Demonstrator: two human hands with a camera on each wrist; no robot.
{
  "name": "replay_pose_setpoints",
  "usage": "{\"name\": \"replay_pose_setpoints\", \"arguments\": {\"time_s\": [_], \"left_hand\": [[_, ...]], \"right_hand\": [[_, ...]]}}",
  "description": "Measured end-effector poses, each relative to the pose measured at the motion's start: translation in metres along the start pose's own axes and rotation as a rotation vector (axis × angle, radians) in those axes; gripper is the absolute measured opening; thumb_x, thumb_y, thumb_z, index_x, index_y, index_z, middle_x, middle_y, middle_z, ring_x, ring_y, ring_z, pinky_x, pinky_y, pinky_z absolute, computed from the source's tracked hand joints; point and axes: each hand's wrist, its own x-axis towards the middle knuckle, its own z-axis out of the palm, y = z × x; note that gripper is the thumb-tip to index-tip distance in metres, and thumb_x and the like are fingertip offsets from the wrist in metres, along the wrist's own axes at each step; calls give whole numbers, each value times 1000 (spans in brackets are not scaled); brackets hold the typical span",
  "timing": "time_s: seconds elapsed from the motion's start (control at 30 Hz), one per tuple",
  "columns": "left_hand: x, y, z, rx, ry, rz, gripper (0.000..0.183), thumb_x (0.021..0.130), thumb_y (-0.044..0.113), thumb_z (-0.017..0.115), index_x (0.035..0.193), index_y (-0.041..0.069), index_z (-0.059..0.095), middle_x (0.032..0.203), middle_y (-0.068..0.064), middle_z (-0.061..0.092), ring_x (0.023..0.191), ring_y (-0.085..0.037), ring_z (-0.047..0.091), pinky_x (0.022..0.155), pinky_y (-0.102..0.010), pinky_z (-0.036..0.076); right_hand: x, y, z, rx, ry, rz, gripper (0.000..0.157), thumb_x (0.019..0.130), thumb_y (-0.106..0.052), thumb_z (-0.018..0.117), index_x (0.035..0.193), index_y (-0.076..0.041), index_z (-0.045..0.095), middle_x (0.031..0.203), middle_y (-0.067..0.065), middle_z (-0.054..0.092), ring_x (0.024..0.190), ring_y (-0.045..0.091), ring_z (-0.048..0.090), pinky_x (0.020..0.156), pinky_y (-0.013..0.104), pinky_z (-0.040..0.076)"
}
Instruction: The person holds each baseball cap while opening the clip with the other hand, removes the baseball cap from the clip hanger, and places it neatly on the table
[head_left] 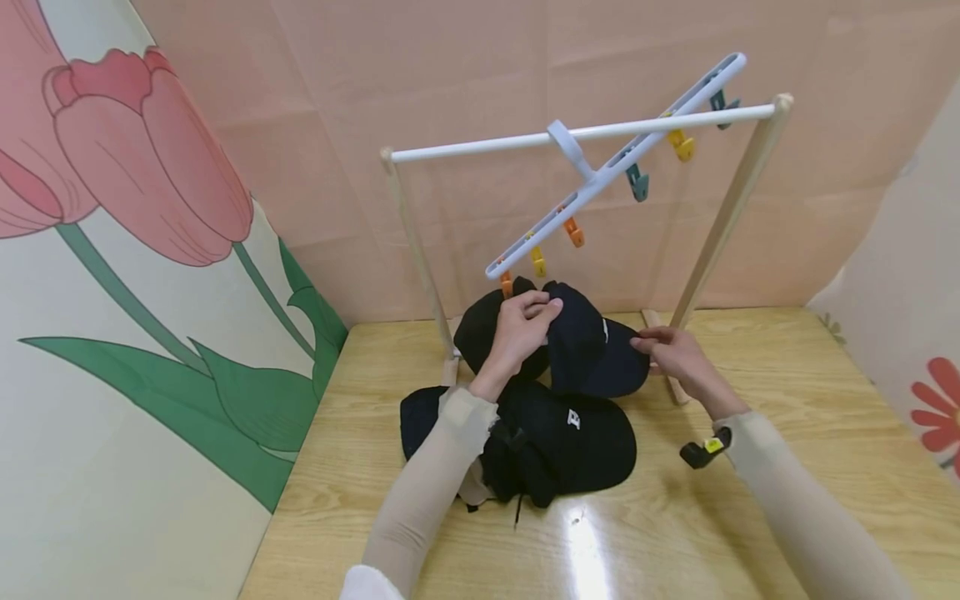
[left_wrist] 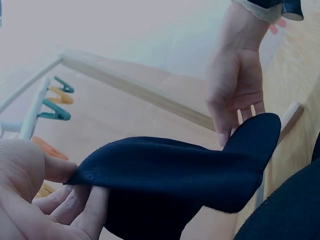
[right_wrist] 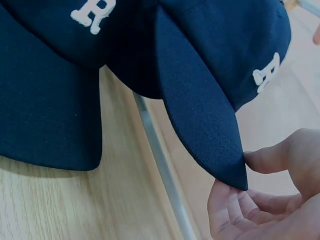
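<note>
A navy baseball cap (head_left: 581, 333) with a white letter on its front is held up between both hands. My left hand (head_left: 519, 332) pinches the edge of its crown between thumb and fingers, near the low end of the clip hanger (head_left: 592, 185). On the other side, my right hand (head_left: 677, 360) pinches the brim (right_wrist: 205, 120) at its tip. Behind the left hand, a black cap (head_left: 476, 329) is right below an orange clip (head_left: 506, 285); whether the clip bites it is hidden. A black cap with a white letter (head_left: 592, 446) lies in front on the table.
The hanger hooks over a white bar (head_left: 480, 147) on a wooden stand (head_left: 731, 217) and tilts down to the left. Yellow (head_left: 681, 146), orange and green clips (head_left: 637, 182) dangle from it. Another dark cap (head_left: 420, 417) lies partly under the left forearm on the wooden table (head_left: 795, 500).
</note>
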Motion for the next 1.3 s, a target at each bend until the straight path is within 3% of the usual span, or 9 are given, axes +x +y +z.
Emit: {"name": "replay_pose_setpoints", "arguments": {"time_s": [0.2, 0.3, 0.57, 0.7, 0.87, 1.0, 1.13, 1.3], "left_hand": [[-4, 1, 0, -13, -43, -8, 34, 105, 26, 71, 132, 6, 72, 122, -11, 79, 94, -22, 78, 75, -35, 66], [-6, 3, 0, -15, -53, -1, 32, 105, 25, 71, 130, 5, 72, 121, -11, 80, 93, -22, 77, 75, -35, 66], [-9, 8, -2, -13, -74, 31, 30, 105, 23, 72, 126, 2, 73, 116, -14, 80, 85, -21, 78, 75, -35, 67], [-12, 10, -2, 6, -66, 55, 28, 104, 23, 73, 123, 2, 73, 112, -15, 80, 76, -16, 75, 74, -37, 67], [-15, 14, -2, 27, -69, 85, 27, 103, 23, 74, 120, 2, 73, 108, -15, 81, 67, -15, 71, 66, -31, 64], [-16, 17, -4, 6, -91, 85, 26, 103, 22, 74, 119, 2, 73, 105, -14, 81, 67, -18, 72, 65, -31, 65], [-17, 19, -6, -57, -119, 69, 25, 103, 19, 74, 119, 1, 74, 102, -15, 80, 64, -14, 70, 66, -31, 65], [-19, 22, -8, -100, -169, 38, 26, 103, 18, 74, 121, 0, 72, 105, -17, 80, 68, -18, 72, 71, -35, 66]], "right_hand": [[-6, 1, -8, -18, 4, -8, 66, 112, -38, 53, 158, 7, 42, 155, 32, 46, 119, 26, 59, 90, 31, 59], [-9, -1, -10, -15, 4, -15, 65, 112, -38, 54, 158, 7, 42, 155, 31, 47, 114, 21, 58, 86, 27, 58], [-13, -3, -16, 16, -19, -16, 67, 114, -36, 49, 161, 8, 34, 163, 32, 38, 138, 39, 49, 91, 25, 54], [-11, -4, -20, 36, -23, -25, 65, 114, -33, 48, 162, 9, 32, 165, 33, 36, 144, 40, 46, 88, 19, 54], [-14, -6, -23, 49, -14, -37, 66, 113, -34, 51, 162, 8, 34, 163, 31, 39, 124, 16, 58, 85, 17, 55], [-18, -8, -26, 66, -13, -51, 68, 113, -33, 53, 162, 10, 32, 162, 33, 38, 105, -4, 58, 85, 18, 57], [-22, -9, -29, 86, -20, -70, 69, 113, -32, 54, 161, 11, 32, 162, 33, 37, 99, -13, 58, 85, 17, 58], [-26, -9, -32, 101, -36, -66, 67, 112, -34, 56, 162, 7, 35, 163, 28, 37, 101, -14, 58, 86, 16, 57]]}}
